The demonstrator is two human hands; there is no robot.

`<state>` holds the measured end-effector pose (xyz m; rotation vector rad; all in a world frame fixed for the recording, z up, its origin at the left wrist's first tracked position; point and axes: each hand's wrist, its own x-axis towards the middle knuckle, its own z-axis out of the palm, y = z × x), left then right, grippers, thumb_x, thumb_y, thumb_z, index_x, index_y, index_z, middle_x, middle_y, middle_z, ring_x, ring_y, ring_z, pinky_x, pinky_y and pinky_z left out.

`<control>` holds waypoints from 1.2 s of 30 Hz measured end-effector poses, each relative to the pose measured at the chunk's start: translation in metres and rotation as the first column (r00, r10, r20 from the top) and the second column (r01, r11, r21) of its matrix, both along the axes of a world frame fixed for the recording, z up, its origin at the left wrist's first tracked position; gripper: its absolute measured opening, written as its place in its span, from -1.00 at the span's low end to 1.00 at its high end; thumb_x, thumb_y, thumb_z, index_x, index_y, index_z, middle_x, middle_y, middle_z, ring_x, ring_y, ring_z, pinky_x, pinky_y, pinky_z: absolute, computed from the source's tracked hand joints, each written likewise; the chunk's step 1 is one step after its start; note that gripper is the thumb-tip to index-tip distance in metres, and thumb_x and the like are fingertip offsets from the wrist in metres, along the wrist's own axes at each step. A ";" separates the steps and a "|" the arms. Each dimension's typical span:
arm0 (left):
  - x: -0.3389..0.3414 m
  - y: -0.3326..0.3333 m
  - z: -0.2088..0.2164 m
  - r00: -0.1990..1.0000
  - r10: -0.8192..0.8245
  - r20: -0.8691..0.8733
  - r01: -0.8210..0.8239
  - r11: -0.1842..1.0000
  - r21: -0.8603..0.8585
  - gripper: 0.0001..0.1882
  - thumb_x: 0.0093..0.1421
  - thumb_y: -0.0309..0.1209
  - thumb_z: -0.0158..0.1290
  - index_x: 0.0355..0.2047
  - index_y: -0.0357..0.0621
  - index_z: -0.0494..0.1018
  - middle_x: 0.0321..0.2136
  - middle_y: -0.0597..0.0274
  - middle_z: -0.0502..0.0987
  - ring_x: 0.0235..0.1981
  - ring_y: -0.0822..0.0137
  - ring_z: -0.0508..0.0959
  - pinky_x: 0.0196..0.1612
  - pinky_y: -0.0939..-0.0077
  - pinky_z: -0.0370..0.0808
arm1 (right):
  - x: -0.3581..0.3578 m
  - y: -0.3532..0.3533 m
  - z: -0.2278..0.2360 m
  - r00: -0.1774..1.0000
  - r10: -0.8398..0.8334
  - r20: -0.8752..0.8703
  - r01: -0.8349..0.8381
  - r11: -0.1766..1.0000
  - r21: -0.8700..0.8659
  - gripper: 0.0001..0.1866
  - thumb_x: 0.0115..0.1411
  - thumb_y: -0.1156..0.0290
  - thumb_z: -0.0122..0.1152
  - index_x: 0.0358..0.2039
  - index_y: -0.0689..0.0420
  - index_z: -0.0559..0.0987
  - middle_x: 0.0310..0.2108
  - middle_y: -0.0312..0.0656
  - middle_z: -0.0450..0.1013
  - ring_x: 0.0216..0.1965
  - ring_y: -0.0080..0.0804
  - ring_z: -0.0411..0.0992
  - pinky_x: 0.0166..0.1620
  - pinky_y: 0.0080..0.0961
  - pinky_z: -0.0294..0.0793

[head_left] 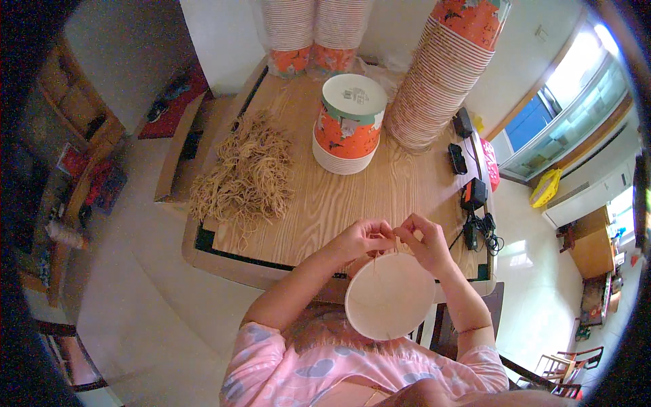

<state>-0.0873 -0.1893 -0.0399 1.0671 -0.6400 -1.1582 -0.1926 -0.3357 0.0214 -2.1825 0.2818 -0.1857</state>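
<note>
A white-lined paper bucket (390, 298) rests tilted against my body at the table's near edge, its open mouth facing up. Just over its far rim my left hand (371, 237) and my right hand (425, 243) meet, fingertips pinched close together. Between them runs a thin tan string (396, 248), with a strand dropping toward the rim; its exact path through the fingers is too small to make out. Left of centre on the table lies a loose heap of tan strings (247, 173). Beyond my hands stands a short upside-down stack of orange patterned paper buckets (347, 132).
A tall leaning stack of nested buckets (444, 71) stands at the back right, and two wrapped stacks (290, 34) at the back left. Black adapters and cables (475, 197) lie along the right edge of the wooden table (332, 210). An open cardboard box (180, 159) is to the left.
</note>
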 end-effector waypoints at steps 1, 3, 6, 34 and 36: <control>0.001 0.001 0.000 0.994 -0.001 -0.112 -0.001 1.000 -0.019 -0.89 0.08 -0.39 0.12 -0.39 -0.09 0.45 -0.51 0.42 0.46 -0.45 0.55 0.45 -0.39 0.66 0.39 | -0.001 0.002 0.003 1.000 -0.029 -0.012 0.028 0.998 -0.058 -0.87 0.10 0.40 0.17 -0.48 0.20 0.50 -0.55 -0.18 0.44 -0.52 -0.45 0.41 -0.41 -0.51 0.39; 0.001 0.000 -0.001 0.975 -0.003 -0.222 -0.005 0.999 -0.037 -0.86 0.07 -0.36 0.15 -0.38 -0.10 0.45 -0.50 0.41 0.47 -0.46 0.55 0.45 -0.39 0.67 0.38 | -0.004 0.003 0.000 1.000 -0.019 0.025 0.022 0.993 -0.115 -0.87 0.10 0.40 0.17 -0.48 0.19 0.51 -0.55 -0.17 0.44 -0.52 -0.41 0.41 -0.41 -0.50 0.39; -0.003 -0.001 -0.002 0.999 0.039 0.002 -0.039 0.999 0.011 -0.83 0.08 -0.33 0.14 -0.37 -0.12 0.46 -0.50 0.41 0.48 -0.47 0.55 0.45 -0.39 0.66 0.38 | -0.005 0.004 0.003 0.998 0.004 0.062 0.005 0.989 -0.146 -0.86 0.09 0.39 0.19 -0.48 0.19 0.51 -0.54 -0.15 0.44 -0.51 -0.35 0.41 -0.41 -0.48 0.40; -0.012 0.004 -0.004 0.949 0.078 -0.306 -0.087 0.996 -0.017 -0.79 0.08 -0.41 0.12 -0.29 -0.24 0.47 -0.46 0.34 0.50 -0.54 0.60 0.43 -0.44 0.71 0.42 | -0.023 0.015 0.012 0.924 0.263 0.277 -0.103 0.869 -0.484 -0.79 0.00 0.61 0.16 -0.29 0.20 0.55 -0.43 -0.15 0.48 -0.37 -0.26 0.45 -0.28 -0.43 0.40; -0.014 0.003 -0.004 0.965 0.119 -0.232 -0.132 0.991 -0.039 -0.79 0.08 -0.40 0.13 -0.30 -0.23 0.48 -0.46 0.34 0.51 -0.54 0.62 0.42 -0.44 0.73 0.41 | -0.024 0.016 0.010 0.949 0.164 0.268 -0.068 0.940 -0.334 -0.80 0.01 0.61 0.17 -0.29 0.21 0.54 -0.43 -0.16 0.48 -0.37 -0.31 0.46 -0.28 -0.47 0.41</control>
